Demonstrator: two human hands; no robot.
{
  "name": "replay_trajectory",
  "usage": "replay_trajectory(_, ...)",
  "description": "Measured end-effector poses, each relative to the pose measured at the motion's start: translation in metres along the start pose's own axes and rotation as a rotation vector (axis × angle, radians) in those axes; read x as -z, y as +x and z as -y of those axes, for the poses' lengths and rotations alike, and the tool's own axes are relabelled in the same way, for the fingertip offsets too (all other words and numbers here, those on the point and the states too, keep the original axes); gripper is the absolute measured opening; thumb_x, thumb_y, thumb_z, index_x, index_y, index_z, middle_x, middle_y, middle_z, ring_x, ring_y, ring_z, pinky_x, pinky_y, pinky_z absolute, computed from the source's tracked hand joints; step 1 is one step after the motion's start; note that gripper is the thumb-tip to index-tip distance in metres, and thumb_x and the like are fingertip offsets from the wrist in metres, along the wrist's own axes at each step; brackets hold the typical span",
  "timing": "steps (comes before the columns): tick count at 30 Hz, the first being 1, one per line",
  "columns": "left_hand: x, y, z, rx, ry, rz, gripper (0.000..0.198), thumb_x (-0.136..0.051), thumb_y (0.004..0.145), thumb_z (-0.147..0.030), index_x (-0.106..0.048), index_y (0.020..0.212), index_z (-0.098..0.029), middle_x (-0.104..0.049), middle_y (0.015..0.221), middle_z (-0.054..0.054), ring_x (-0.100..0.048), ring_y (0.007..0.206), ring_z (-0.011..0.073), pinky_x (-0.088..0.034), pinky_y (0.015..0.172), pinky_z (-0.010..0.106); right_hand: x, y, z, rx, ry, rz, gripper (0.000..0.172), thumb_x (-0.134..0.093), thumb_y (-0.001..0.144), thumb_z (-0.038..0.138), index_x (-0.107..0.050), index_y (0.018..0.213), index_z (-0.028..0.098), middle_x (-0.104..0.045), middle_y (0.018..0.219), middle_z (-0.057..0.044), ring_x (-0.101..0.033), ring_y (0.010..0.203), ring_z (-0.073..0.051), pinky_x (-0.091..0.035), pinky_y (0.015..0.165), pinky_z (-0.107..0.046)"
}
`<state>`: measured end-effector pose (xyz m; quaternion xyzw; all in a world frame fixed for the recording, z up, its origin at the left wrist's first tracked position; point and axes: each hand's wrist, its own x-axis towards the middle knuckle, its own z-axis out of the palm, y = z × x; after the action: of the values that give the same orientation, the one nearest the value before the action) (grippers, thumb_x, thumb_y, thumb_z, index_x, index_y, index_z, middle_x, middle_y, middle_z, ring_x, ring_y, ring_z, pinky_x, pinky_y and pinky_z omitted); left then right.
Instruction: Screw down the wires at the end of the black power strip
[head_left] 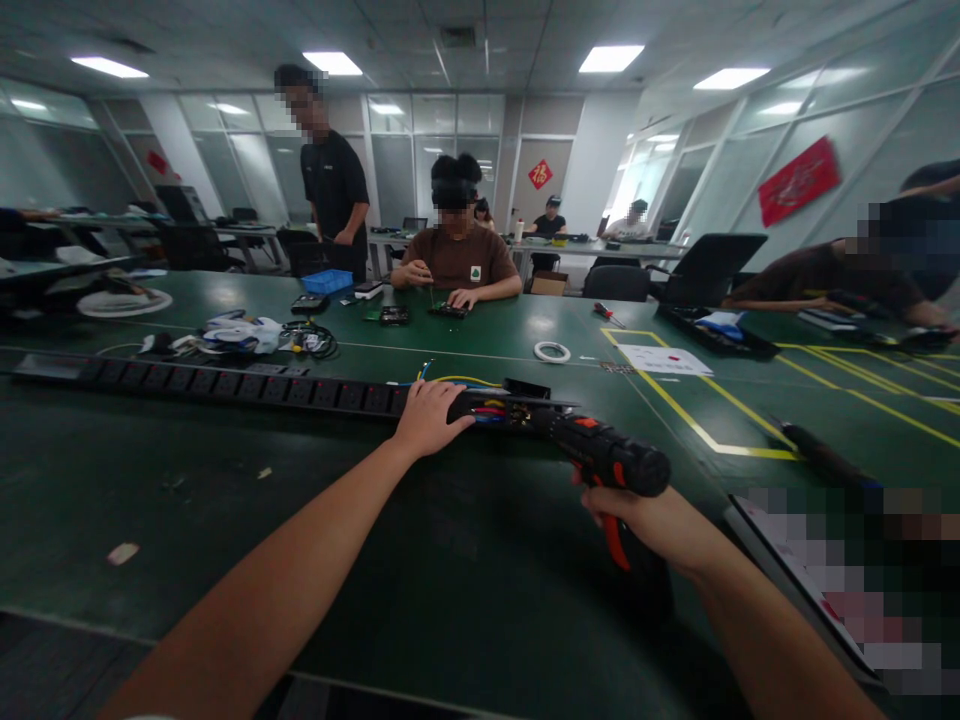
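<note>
A long black power strip (247, 388) with a row of sockets lies across the green table. My left hand (429, 416) grips it near its right end, fingers over the top and thumb on the near side. Right of that hand the strip's housing is open, and coloured wires (489, 408) show inside. Blue and yellow wires stick out behind my fingers. My right hand (626, 510) is closed around the handle of a black and orange cordless screwdriver (600, 447). Its front end points left at the open section; whether the bit touches anything I cannot tell.
Behind the strip lie a cable bundle (311, 340), white gloves (244, 332), a tape roll (552, 352) and a paper sheet (664, 360). A co-worker (457, 255) handles small parts across the table. Yellow tape lines (675, 415) and a dark tool (825, 455) are to the right.
</note>
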<state>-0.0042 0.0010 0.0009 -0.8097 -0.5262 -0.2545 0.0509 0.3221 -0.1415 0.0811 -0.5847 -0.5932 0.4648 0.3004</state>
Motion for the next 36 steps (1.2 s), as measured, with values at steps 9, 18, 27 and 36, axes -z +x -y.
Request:
replay_trajectory(9,0.0,0.0,-0.002,0.005,0.022,-0.009,0.058,-0.065,0.106,-0.06,-0.068,0.151,-0.023,-0.071,0.152,0.013,-0.06,0.144,0.0368,-0.035,0.13,0.057,0.001,0.002,-0.003,-0.007,-0.026,0.007,0.035,-0.072,0.066,0.037,-0.071,0.097,0.022,-0.065,0.068,0.002,-0.06,0.069,-0.021,-0.047,0.068,-0.035)
replay_trajectory(18,0.0,0.0,-0.001,-0.001,0.004,-0.011,0.058,-0.066,0.106,-0.058,-0.067,0.152,-0.022,-0.071,0.152,0.014,-0.06,0.145,0.0372,-0.033,0.131,0.059,0.002,0.004,-0.007,0.007,-0.024,0.003,0.032,-0.073,0.067,0.036,-0.071,0.096,0.022,-0.065,0.069,0.001,-0.061,0.07,-0.022,-0.048,0.068,-0.035)
replay_trajectory(27,0.001,0.0,-0.001,-0.004,0.011,-0.008,0.059,-0.066,0.106,-0.058,-0.068,0.151,-0.02,-0.071,0.152,0.014,-0.06,0.144,0.0371,-0.034,0.13,0.059,0.004,0.005,-0.01,0.034,-0.031,0.005,0.026,-0.073,0.069,0.033,-0.07,0.093,0.022,-0.065,0.07,0.001,-0.061,0.069,-0.021,-0.049,0.067,-0.035)
replay_trajectory(36,0.0,0.0,-0.001,0.01,-0.005,-0.001,0.057,-0.066,0.106,-0.057,-0.068,0.15,-0.021,-0.071,0.153,0.014,-0.06,0.145,0.0367,-0.031,0.133,0.061,0.0,0.005,-0.006,0.022,-0.024,0.0,0.026,-0.072,0.066,0.034,-0.069,0.089,0.023,-0.065,0.065,0.002,-0.061,0.066,-0.021,-0.049,0.065,-0.034)
